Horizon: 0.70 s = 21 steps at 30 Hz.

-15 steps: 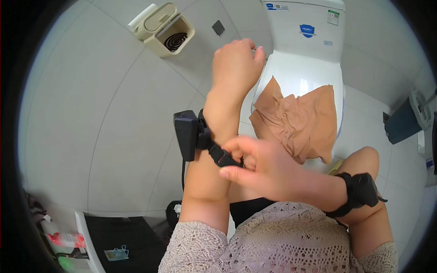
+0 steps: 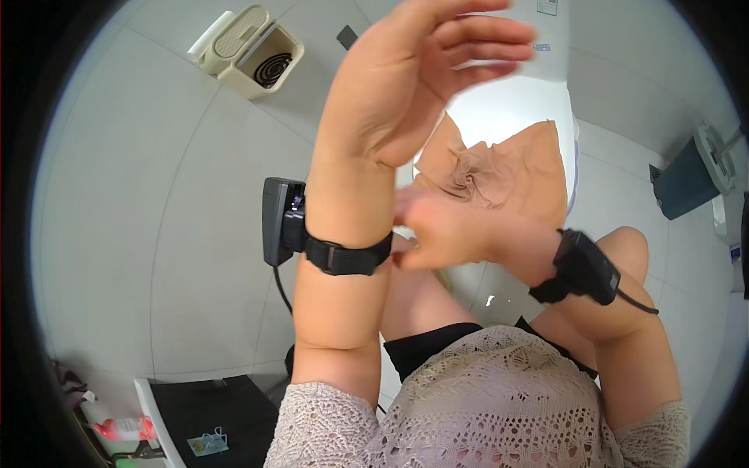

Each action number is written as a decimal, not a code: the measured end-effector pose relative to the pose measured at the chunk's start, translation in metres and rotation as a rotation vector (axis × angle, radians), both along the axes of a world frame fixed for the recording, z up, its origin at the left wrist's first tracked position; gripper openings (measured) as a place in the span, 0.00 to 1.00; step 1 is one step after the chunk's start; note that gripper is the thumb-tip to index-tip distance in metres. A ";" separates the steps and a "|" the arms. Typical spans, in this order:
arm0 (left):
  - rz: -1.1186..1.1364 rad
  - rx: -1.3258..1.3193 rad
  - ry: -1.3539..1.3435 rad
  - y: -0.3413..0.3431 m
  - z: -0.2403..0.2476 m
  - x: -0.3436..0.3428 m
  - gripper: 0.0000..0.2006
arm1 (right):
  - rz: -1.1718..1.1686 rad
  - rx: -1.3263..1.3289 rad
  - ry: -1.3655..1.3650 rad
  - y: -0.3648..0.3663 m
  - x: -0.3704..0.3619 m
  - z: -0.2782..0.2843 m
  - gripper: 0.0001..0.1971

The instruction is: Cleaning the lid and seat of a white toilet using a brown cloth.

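My left hand (image 2: 445, 70) is raised with its fingers stretched out and nothing in it. Round my left forearm runs a black strap (image 2: 347, 257) with a buckle, carrying a black box-shaped device (image 2: 281, 222) with a cable. My right hand (image 2: 449, 230) is at the strap's right side, its thumb against the strap's edge. The other fingertips are blurred and partly hidden behind the forearm. A second strapped black device (image 2: 585, 269) sits on my right wrist. Beyond my hands, a crumpled tan cloth (image 2: 523, 168) lies over the white toilet lid (image 2: 507, 105).
A beige open box (image 2: 257, 58) with a black coil inside stands at the upper left. A dark grey bin (image 2: 690, 179) is at the right. At the lower left, a black surface (image 2: 218, 405) with a white edge bears a light blue packet (image 2: 207, 442). Grey tiles surround these.
My left forearm has turned, showing the palm side and strap buckle, and its fingers have opened out. My right hand has shifted slightly up and left along the strap.
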<state>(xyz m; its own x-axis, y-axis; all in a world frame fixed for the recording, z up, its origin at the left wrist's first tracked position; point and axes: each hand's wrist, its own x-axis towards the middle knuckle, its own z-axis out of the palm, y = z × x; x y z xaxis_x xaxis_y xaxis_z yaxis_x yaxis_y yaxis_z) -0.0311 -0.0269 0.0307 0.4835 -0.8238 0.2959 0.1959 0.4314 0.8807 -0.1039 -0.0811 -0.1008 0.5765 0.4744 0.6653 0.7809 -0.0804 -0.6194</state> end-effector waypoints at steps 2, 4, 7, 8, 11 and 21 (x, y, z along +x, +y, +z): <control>0.608 0.209 -0.376 -0.003 -0.013 0.007 0.15 | 0.152 -0.184 0.279 -0.005 -0.019 -0.003 0.26; 1.090 0.601 -1.148 0.010 -0.056 0.030 0.13 | 0.145 -0.155 0.341 -0.010 -0.042 0.002 0.23; 0.938 0.745 -1.180 0.024 -0.111 0.032 0.15 | -0.011 -0.121 0.269 -0.029 -0.059 -0.024 0.17; 0.843 0.767 -1.350 0.031 -0.124 0.027 0.15 | -0.146 -0.132 0.121 -0.041 -0.064 -0.037 0.15; 0.695 0.802 -1.479 0.047 -0.134 0.020 0.16 | -0.157 -0.440 0.323 -0.117 -0.078 -0.035 0.18; 0.394 1.124 -1.246 0.141 -0.137 -0.028 0.20 | -0.606 -0.958 0.735 -0.249 -0.164 0.059 0.20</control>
